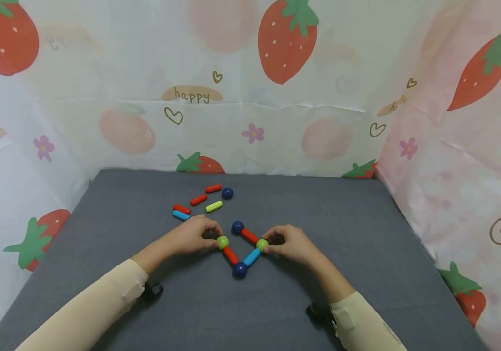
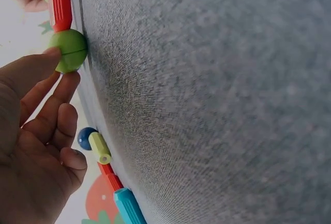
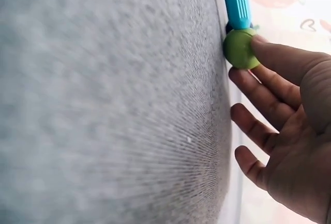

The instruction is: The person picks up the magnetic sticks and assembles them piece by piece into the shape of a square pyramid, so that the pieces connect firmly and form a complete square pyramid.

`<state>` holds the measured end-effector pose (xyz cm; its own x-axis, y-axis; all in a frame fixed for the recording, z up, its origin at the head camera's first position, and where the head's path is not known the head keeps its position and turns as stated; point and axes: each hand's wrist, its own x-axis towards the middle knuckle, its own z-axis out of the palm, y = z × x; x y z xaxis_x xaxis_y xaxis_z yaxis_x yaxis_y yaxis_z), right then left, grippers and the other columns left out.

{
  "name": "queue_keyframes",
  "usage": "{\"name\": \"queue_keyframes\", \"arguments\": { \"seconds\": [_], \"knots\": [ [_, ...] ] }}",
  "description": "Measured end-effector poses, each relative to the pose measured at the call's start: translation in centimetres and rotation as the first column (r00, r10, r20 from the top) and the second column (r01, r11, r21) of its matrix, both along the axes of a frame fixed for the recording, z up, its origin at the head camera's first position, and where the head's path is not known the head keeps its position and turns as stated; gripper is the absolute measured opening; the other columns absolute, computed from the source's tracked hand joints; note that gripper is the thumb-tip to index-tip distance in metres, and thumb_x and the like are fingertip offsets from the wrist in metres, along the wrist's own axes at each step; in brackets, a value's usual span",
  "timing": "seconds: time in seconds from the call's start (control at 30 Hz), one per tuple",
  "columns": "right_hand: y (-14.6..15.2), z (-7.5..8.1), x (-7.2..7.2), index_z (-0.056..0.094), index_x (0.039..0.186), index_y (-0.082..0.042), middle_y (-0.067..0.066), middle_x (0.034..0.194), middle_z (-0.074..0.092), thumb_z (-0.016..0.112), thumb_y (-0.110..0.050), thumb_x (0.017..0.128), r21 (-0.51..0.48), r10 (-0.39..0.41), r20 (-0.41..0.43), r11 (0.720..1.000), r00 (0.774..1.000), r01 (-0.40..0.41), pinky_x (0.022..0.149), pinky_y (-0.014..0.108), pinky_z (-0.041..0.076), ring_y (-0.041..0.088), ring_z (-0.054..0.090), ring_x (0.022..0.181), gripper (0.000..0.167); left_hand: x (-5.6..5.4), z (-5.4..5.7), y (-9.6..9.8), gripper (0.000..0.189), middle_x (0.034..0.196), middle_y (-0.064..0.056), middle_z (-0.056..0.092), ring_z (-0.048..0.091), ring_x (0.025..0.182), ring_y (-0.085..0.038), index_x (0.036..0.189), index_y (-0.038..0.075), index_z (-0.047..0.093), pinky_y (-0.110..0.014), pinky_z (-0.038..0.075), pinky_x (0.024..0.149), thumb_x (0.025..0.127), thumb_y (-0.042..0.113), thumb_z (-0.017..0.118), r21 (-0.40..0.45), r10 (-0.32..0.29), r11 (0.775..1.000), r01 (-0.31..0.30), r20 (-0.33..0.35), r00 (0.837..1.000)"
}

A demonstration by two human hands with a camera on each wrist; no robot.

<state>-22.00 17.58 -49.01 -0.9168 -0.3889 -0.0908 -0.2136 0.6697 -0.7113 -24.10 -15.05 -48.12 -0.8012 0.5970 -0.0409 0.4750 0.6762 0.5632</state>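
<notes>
On the grey cloth lies a joined zigzag of rods and balls. My left hand (image 1: 195, 235) pinches its left green ball (image 2: 71, 51) between thumb and fingers. From that ball a red rod (image 1: 230, 255) runs down to a dark blue ball (image 1: 239, 270) at the near corner. A blue rod (image 1: 252, 257) links this corner to the right green ball (image 3: 240, 48), which my right hand (image 1: 291, 242) pinches. Another red rod (image 1: 249, 236) leads from the right green ball up to a second dark blue ball (image 1: 237, 227). In both wrist views the other fingers are loosely bent.
Loose pieces lie beyond the left hand: several red rods (image 1: 199, 200), a light blue rod (image 1: 181, 215), a yellow-green rod (image 1: 214, 206) and a dark blue ball (image 1: 228, 193). The grey table (image 1: 320, 204) is backed and flanked by strawberry-print sheets (image 1: 215, 131).
</notes>
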Motion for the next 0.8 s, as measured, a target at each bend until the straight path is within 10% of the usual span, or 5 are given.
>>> {"name": "queue_keyframes", "arguments": {
  "seconds": [0.8],
  "knots": [
    [-0.9,0.2,2.7,0.077,0.101,-0.03,-0.014,0.098,0.07,0.088,-0.031,0.082,0.069,-0.011,-0.155,0.997,0.988,0.022,0.094,0.046,0.042,0.012,0.056,0.094,0.022,-0.9,0.1,0.2,0.026,0.118,0.011,0.071,0.056,0.111,-0.016,0.119,0.027,0.074,-0.039,0.051,0.096,0.094,0.023,0.077,0.01,-0.068,0.998,0.068,0.01,0.998]
  ]
}}
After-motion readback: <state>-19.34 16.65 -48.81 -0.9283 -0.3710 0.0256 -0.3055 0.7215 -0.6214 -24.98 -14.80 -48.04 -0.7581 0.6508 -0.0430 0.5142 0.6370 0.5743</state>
